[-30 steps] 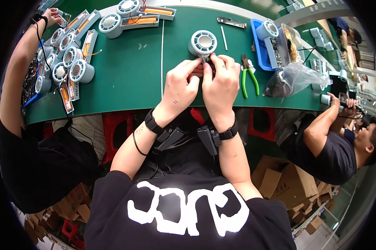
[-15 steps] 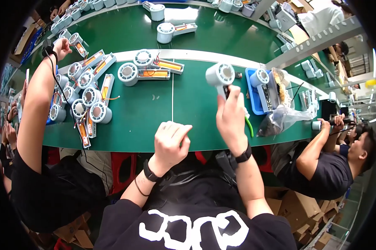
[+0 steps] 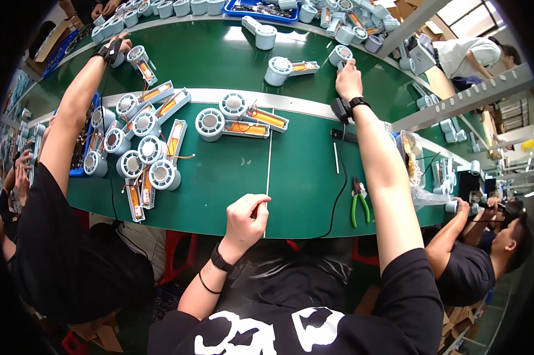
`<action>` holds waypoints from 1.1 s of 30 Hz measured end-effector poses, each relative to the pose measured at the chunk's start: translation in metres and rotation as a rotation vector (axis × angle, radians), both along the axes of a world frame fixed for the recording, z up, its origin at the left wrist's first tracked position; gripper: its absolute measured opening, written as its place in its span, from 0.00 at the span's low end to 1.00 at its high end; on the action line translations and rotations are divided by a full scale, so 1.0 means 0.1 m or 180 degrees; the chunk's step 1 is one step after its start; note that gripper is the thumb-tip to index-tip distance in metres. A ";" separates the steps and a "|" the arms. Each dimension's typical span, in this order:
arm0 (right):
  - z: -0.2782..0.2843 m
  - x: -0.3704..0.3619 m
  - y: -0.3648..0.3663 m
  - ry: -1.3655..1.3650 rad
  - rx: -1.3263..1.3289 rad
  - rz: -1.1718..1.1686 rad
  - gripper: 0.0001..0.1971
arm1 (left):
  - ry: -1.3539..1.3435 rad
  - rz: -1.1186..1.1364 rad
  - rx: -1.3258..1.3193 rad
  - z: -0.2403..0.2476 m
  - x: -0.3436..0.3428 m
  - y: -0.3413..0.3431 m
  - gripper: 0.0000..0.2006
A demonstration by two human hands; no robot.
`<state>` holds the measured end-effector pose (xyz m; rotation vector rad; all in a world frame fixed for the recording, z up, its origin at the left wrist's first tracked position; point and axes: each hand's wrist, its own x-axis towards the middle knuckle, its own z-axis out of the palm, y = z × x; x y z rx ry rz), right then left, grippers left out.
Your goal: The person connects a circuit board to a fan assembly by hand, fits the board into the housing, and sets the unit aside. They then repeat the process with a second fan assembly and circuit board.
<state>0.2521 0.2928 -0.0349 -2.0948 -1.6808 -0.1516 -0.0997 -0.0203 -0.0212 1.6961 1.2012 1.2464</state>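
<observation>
My right hand [image 3: 349, 81] is stretched far forward over the green belt past the table's pale rail. It grips a pale blue handheld fan [image 3: 340, 55] by its handle, mostly hidden by the fingers, with the round head pointing away from me. Close to the table's near edge, my left hand [image 3: 247, 216] hovers with fingers curled and thumb against them; nothing shows in it. Two half-open fans [image 3: 210, 124] with orange batteries lie beyond it. Beside my right forearm are green-handled pliers [image 3: 359, 202], a thin white stick [image 3: 336, 158] and a black cable [image 3: 342, 189].
To the left lies a pile of open fans [image 3: 150, 149] with loose wires. Other fans [image 3: 278, 71] rest on the belt. A co-worker's arm [image 3: 71, 109] reaches across at the left. A clear plastic bag [image 3: 428, 197] sits right of my forearm; a metal beam [image 3: 465, 97] slants above.
My right hand has carried the fan forward and slightly right, from above the table to over the belt. My left hand has curled tighter. The view has shifted, uncovering the pliers.
</observation>
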 end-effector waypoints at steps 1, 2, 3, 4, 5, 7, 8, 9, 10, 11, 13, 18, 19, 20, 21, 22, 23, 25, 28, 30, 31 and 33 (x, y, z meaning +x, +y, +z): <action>0.04 -0.08 -0.06 -0.0362 0.0152 -0.0095 0.27 | 0.0001 0.0035 -0.0038 -0.02 -0.02 -0.01 0.06; 0.08 -0.13 -0.13 -0.0722 0.0310 -0.0193 0.26 | -0.0017 0.0070 -0.0030 -0.03 -0.04 -0.01 0.06; 0.21 -0.20 -0.25 -0.1093 0.0481 -0.0304 0.25 | -0.0044 0.0090 -0.0010 -0.02 -0.04 -0.01 0.06; 0.30 -0.29 -0.37 -0.1090 0.0467 -0.0287 0.25 | -0.0061 0.0112 0.0018 -0.02 -0.05 0.00 0.06; 0.38 -0.42 -0.48 -0.0706 0.0472 0.0214 0.24 | -0.0055 0.0138 0.0008 -0.02 -0.05 0.02 0.06; 0.54 -0.69 -0.78 0.0364 -0.0039 0.1537 0.24 | -0.0079 0.0090 -0.0003 -0.02 -0.02 0.02 0.06; 0.59 -0.86 -0.98 0.1051 -0.0564 0.2344 0.24 | -0.0090 0.0056 -0.0013 -0.02 -0.02 0.01 0.06; 0.58 -1.05 -1.19 0.0785 -0.0522 0.2583 0.23 | -0.0073 0.0066 -0.0022 -0.02 -0.02 -0.01 0.06; 0.57 -1.20 -1.33 0.0515 -0.0462 0.2802 0.22 | -0.0052 0.0030 -0.0044 -0.03 -0.02 -0.01 0.06; 0.57 -1.29 -1.34 0.0528 -0.0449 0.2803 0.22 | -0.0035 0.0000 -0.0062 -0.03 -0.01 -0.01 0.06; 0.57 -1.41 -1.39 0.0372 -0.0810 0.2679 0.20 | -0.0006 -0.0033 -0.0071 -0.04 0.00 -0.01 0.06; 0.53 -1.49 -1.70 0.0345 -0.1012 0.2083 0.17 | -0.0010 -0.0084 0.0082 -0.08 0.00 -0.02 0.06; 0.52 -1.50 -1.76 0.0345 -0.1015 0.2076 0.17 | -0.0014 -0.0082 0.0104 -0.08 0.00 -0.02 0.06; 0.50 -1.53 -1.81 0.0377 -0.1036 0.1952 0.18 | -0.0019 -0.0077 0.0122 -0.08 0.00 -0.02 0.06; 0.48 -1.56 -1.86 0.0410 -0.1060 0.1832 0.18 | -0.0020 -0.0075 0.0111 -0.09 -0.01 -0.03 0.06; 0.45 -1.57 -1.89 0.0444 -0.1087 0.1719 0.19 | 0.0014 -0.0100 0.0090 -0.08 -0.01 -0.03 0.06; 0.42 -1.57 -1.91 0.0453 -0.1091 0.1745 0.19 | 0.0059 -0.0109 0.0077 -0.06 -0.04 -0.03 0.05; 0.36 -1.58 -1.92 0.0530 -0.0691 0.1942 0.22 | 0.0130 -0.0063 0.0053 -0.05 -0.07 -0.02 0.05; 0.39 -1.66 -1.91 0.0509 -0.0475 0.2090 0.26 | 0.0193 -0.0143 0.0298 -0.07 -0.02 -0.03 0.05; 0.47 -1.78 -1.90 0.0304 -0.0439 0.2009 0.30 | 0.0198 -0.0076 0.0340 -0.10 -0.01 -0.02 0.05; 0.44 -1.85 -1.86 0.0330 -0.0430 0.2059 0.30 | 0.0145 -0.0087 0.0388 -0.12 0.01 -0.02 0.05; 0.40 -1.98 -1.72 0.0286 -0.0342 0.2097 0.33 | 0.0112 -0.0058 0.0441 -0.11 0.00 -0.03 0.05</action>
